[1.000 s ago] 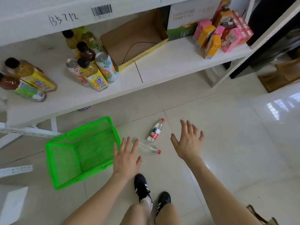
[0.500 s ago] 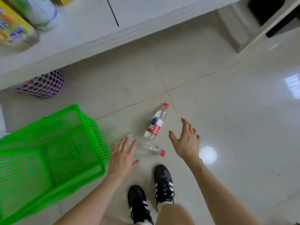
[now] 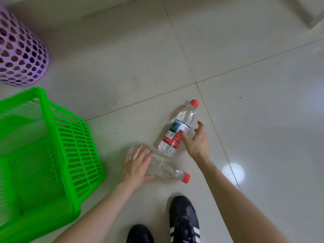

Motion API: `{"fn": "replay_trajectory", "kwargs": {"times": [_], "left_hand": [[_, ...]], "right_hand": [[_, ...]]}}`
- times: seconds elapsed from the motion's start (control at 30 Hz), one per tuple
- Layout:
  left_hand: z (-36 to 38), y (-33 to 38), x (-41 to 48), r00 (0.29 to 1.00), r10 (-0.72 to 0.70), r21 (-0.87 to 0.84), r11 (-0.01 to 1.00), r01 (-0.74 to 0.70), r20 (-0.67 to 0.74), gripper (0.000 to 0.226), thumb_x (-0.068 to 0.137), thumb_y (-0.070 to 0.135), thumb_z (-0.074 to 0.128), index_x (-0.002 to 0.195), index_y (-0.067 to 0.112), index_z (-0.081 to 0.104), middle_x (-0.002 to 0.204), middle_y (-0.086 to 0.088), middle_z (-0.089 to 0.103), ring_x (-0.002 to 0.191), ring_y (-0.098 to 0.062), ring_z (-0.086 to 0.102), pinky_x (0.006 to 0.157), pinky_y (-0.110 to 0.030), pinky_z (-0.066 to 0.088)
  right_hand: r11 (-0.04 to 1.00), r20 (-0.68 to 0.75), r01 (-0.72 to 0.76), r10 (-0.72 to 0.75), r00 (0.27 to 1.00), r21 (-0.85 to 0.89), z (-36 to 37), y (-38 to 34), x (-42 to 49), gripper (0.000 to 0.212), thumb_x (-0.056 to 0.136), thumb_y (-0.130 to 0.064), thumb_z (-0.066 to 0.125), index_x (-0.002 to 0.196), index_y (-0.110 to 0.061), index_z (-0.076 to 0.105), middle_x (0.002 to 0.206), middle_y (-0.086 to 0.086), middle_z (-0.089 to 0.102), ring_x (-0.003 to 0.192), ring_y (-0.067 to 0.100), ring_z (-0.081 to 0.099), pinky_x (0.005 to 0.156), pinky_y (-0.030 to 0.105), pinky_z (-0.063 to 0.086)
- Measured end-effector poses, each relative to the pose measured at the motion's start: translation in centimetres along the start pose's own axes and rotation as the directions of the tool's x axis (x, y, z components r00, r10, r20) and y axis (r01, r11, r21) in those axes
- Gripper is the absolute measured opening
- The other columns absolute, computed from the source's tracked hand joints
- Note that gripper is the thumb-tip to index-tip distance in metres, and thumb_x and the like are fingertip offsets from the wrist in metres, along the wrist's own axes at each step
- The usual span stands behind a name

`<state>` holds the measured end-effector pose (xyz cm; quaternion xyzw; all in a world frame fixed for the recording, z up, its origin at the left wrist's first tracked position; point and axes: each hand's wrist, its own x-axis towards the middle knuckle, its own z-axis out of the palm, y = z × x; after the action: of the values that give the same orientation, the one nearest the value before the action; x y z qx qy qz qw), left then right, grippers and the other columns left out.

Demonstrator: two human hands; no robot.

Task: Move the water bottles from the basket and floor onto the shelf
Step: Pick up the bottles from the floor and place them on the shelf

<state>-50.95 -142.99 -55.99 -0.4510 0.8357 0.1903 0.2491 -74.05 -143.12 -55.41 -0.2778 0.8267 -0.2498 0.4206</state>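
Just right of the green basket point(image 3: 75, 137), my left hand point(image 3: 136, 165) lies flat and spread on the unlabelled bottle point(image 3: 164, 170) and my right hand point(image 3: 196, 139) hangs open over the labelled bottle point(image 3: 177, 130), gripping neither, so either round bottle could roll away.

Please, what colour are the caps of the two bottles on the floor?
Red: the far cap and the near cap, in the head view.

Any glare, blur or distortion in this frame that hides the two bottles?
Head view: one round glare spot on the floor beside the right forearm, clear of the labelled bottle and the bare bottle; purple bin at the left edge slightly smeared.
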Motion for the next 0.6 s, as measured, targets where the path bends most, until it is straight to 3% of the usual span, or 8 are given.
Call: {"fn": "replay_trajectory", "kwargs": {"times": [0.13, 0.27, 0.43, 0.6], "left_hand": [[0.4, -0.9, 1.8, 0.995, 0.077, -0.03, 0.996, -0.079, -0.057, 0.086, 0.074, 0.055, 0.071, 0.147, 0.032, 0.033, 0.155, 0.009, 0.029, 0.147, -0.011, 0.013, 0.117, -0.053, -0.004], [0.3, -1.7, 2.5, 0.984, 0.141, -0.085, 0.985, -0.15, -0.107, 0.082, 0.064, 0.059, 0.077, 0.137, 0.033, 0.049, 0.141, 0.011, 0.048, 0.137, -0.014, 0.034, 0.114, -0.048, 0.013], [0.6, -1.9, 2.4, 0.984, 0.15, -0.065, 0.985, -0.157, -0.101, 0.079, 0.064, 0.066, 0.071, 0.134, 0.036, 0.05, 0.135, 0.014, 0.052, 0.127, -0.016, 0.043, 0.102, -0.04, 0.029], [1.3, -2.1, 2.2, 0.979, 0.195, -0.085, 0.976, -0.199, -0.058, 0.084, 0.061, 0.067, 0.072, 0.135, 0.034, 0.051, 0.133, 0.011, 0.057, 0.119, -0.018, 0.051, 0.095, -0.034, 0.04]], "right_hand": [[0.994, -0.059, 0.008, -0.001, 0.998, 0.109, 2.1, 0.0, 2.7, 0.073, 0.08, -0.044, 0.071, 0.136, -0.012, 0.037, 0.115, 0.006, 0.06, 0.096, 0.019, 0.06, 0.075, 0.03, 0.044], [0.976, -0.101, -0.024, 0.047, 0.994, 0.215, 3.3, -0.8, 4.8, 0.059, 0.069, -0.04, 0.08, 0.11, -0.019, 0.042, 0.104, 0.004, 0.06, 0.086, 0.017, 0.063, 0.072, 0.033, 0.053], [0.957, -0.096, -0.063, 0.093, 0.991, 0.284, 3.6, -0.6, 5.9, 0.057, 0.062, -0.034, 0.08, 0.103, -0.025, 0.041, 0.093, -0.004, 0.06, 0.078, 0.011, 0.063, 0.07, 0.036, 0.057], [0.917, -0.027, -0.101, 0.121, 0.992, 0.387, 3.4, 0.0, 5.9, 0.061, 0.063, -0.031, 0.081, 0.107, -0.028, 0.04, 0.094, -0.004, 0.061, 0.085, 0.02, 0.068, 0.079, 0.046, 0.059]]}}
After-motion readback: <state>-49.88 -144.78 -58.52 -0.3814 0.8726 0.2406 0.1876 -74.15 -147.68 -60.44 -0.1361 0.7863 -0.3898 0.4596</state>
